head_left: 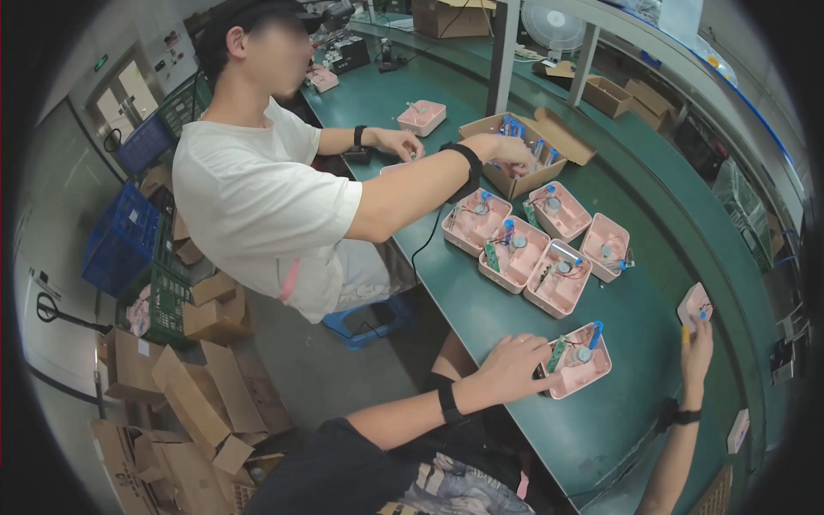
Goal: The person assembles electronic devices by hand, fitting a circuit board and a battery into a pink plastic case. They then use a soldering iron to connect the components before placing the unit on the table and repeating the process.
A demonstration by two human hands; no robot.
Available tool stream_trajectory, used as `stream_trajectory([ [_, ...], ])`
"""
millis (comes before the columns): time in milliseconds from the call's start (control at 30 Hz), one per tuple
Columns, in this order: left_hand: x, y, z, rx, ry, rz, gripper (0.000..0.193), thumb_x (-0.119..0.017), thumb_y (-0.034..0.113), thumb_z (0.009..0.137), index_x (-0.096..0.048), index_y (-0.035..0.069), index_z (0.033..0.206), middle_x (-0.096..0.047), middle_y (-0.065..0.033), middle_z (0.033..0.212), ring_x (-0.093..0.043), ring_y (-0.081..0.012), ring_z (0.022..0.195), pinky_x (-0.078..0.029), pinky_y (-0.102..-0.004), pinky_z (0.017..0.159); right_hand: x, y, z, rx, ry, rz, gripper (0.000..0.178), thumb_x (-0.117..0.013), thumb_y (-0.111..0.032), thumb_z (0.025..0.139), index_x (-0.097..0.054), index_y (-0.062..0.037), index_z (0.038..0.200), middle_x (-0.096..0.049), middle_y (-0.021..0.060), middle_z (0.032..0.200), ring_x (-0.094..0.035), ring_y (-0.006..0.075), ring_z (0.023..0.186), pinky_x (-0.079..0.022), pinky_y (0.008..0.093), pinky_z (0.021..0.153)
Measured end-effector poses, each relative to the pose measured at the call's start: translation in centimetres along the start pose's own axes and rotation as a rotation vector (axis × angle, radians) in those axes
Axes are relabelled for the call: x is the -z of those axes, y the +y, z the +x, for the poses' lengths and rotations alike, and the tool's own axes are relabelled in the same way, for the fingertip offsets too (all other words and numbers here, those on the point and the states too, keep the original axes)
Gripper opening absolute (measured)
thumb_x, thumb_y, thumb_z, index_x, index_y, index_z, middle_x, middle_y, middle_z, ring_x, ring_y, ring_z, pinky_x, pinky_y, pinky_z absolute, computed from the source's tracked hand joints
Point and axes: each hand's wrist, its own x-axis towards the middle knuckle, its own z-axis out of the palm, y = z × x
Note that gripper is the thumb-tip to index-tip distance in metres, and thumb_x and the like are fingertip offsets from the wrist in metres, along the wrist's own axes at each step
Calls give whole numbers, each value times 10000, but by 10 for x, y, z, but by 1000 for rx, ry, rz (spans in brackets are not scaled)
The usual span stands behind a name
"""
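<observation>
My left hand (513, 369) grips the left edge of an open pink plastic case (586, 380), fingers and thumb at its rim. Inside that case are a green circuit board (558, 353), a grey round part (584, 354), thin wires and a blue part (596, 331) standing up at the far corner. Farther right, my right hand (699, 348) has its fingers at the near end of a smaller-looking pink case (693, 302) with red wires and a bit of blue. Something yellow covers one fingertip of that hand.
Several open pink cases (558, 287) with wiring stand grouped beyond my left hand. A co-worker (266, 197) on the left reaches into a cardboard box (524, 182) of blue-wrapped parts. Metal posts (504, 56) rise from the green bench (468, 300). Cardboard boxes (202, 390) lie on the floor.
</observation>
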Motion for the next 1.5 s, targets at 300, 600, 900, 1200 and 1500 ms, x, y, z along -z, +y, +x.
stream_trajectory([
  [300,-11,-22,31,-101,-97,-209,290,-818,227,809,-684,39,984,-697,-184,1051,-665,-404,1048,-525,-470,932,17,-146,-65,228,-650,742,557,-789,-252,963,-588,-22,1429,-616,170,1376,-606,329,1281,-483,417,1095],
  [600,-4,-14,42,15,-132,-183,256,-784,196,910,-730,20,1088,-728,-186,1229,-677,-390,1174,-542,-447,1008,-1,-159,-73,101,-429,697,524,-809,-261,956,-617,-64,1403,-634,160,1347,-631,302,1219,-528,378,1016],
  [900,-22,-19,39,25,15,-111,204,-809,209,894,-779,36,996,-740,-197,1219,-688,-371,1157,-541,-431,1011,-13,-155,-82,192,-422,776,329,-733,-145,987,-684,-22,1287,-695,149,1275,-685,285,1136,-532,370,997],
  [1200,-25,-8,38,73,15,-226,162,-776,207,947,-779,49,981,-719,-177,1272,-655,-349,1228,-517,-428,1034,-22,-116,-70,71,-429,577,300,-711,-103,976,-709,-38,1269,-695,151,1239,-672,344,1157,-529,414,1019],
  [1500,-24,-20,51,150,-183,-404,164,-759,161,970,-806,20,1040,-717,-141,1308,-639,-286,1247,-484,-395,1090,-14,-148,-62,525,-451,661,374,-793,-166,923,-723,-97,1283,-644,139,1375,-629,349,1233,-520,444,1041],
])
